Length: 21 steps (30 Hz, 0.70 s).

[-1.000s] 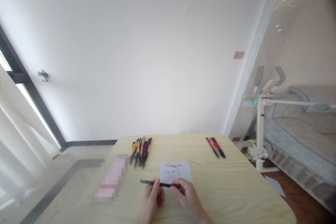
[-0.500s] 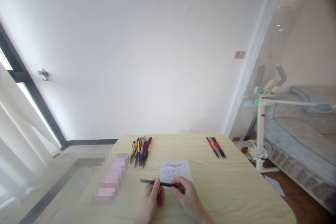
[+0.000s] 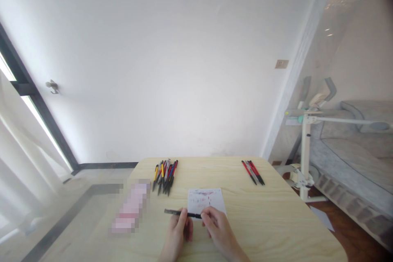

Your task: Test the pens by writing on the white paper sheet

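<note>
The left hand gripped a black pen between thumb and fingers, and the right hand pinched its right end, partly covering it. The pen was held crosswise at the near edge of the paper, whose near right part the right hand hid. The paper's marks were too blurred to read. Overlapping pens at the left could not be counted; pixels masked a pink item. The forearms were cut off below.
</note>
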Each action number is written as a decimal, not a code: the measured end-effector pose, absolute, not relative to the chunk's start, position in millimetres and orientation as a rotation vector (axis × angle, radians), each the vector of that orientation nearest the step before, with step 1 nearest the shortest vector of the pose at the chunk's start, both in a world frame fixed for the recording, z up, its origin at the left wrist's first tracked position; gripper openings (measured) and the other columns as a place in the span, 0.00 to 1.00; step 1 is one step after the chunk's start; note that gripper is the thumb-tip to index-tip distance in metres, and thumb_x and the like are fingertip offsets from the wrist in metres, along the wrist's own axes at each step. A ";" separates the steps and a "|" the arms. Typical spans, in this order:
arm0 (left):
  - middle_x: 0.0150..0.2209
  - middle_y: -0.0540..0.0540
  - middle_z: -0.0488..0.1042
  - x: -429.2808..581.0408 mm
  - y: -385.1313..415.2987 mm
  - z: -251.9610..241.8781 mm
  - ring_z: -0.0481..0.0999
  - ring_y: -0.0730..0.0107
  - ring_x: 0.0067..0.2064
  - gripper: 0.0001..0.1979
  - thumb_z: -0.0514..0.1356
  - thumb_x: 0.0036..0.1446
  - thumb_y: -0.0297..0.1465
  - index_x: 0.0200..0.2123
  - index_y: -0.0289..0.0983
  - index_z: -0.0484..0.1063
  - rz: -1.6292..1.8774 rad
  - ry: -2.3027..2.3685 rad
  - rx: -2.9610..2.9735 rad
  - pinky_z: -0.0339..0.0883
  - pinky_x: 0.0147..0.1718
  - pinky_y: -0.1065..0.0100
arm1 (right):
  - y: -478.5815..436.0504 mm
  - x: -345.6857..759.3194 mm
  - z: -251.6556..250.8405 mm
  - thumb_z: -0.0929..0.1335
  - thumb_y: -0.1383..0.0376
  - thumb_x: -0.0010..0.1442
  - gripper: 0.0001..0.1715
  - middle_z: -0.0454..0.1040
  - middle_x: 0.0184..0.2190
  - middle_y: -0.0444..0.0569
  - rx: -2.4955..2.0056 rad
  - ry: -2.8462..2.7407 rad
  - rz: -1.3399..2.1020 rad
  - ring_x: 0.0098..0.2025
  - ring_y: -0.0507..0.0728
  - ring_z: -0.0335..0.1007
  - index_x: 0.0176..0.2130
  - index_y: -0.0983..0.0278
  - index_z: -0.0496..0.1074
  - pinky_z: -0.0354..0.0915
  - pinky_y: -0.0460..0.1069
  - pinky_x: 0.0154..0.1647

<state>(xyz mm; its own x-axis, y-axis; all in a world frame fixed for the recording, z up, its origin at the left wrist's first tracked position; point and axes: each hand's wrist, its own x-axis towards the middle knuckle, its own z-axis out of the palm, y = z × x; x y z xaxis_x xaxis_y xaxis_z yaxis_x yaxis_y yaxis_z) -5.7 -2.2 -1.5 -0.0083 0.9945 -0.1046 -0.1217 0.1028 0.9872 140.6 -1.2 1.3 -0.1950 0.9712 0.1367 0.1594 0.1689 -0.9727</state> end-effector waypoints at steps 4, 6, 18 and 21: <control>0.10 0.53 0.60 -5.2 -2.0 -1.2 0.60 0.77 0.13 0.28 0.53 0.45 0.55 0.11 0.37 0.59 1.201 1.190 1.020 0.51 0.14 0.74 | -1.8 140.7 1.8 0.58 0.48 0.58 0.27 0.65 0.20 0.43 -1.158 -1.532 1.131 0.18 0.48 0.57 0.24 0.66 0.65 0.53 0.43 0.18; 0.10 0.53 0.60 -5.5 -1.8 -2.9 0.60 0.77 0.13 0.27 0.53 0.47 0.53 0.12 0.37 0.59 1.206 1.175 1.033 0.51 0.14 0.74 | -1.9 140.8 0.9 0.57 0.47 0.58 0.29 0.66 0.19 0.44 -1.179 -1.529 1.134 0.18 0.48 0.58 0.23 0.66 0.66 0.54 0.43 0.19; 0.10 0.53 0.61 -6.3 -1.2 -8.0 0.60 0.77 0.13 0.25 0.54 0.49 0.51 0.13 0.37 0.58 1.232 1.117 0.995 0.51 0.13 0.74 | 0.8 138.4 -5.7 0.56 0.48 0.59 0.30 0.66 0.17 0.45 -1.261 -1.506 1.103 0.18 0.49 0.60 0.23 0.67 0.67 0.55 0.43 0.18; 0.10 0.53 0.60 -6.0 -1.7 -5.8 0.60 0.77 0.13 0.25 0.53 0.49 0.50 0.12 0.37 0.58 1.222 1.123 1.008 0.51 0.14 0.74 | -0.3 139.3 -3.7 0.56 0.50 0.60 0.29 0.66 0.17 0.44 -1.261 -1.557 1.066 0.19 0.50 0.61 0.22 0.67 0.67 0.55 0.43 0.19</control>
<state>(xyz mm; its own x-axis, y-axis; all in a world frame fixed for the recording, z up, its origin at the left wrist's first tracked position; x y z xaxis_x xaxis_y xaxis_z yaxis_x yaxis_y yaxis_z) -6.0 -1.7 -5.8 0.0050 0.9955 -0.0941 -0.1774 0.0935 0.9797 139.3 -0.3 -3.7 -0.1359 0.9860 0.0967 0.2671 0.1305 -0.9548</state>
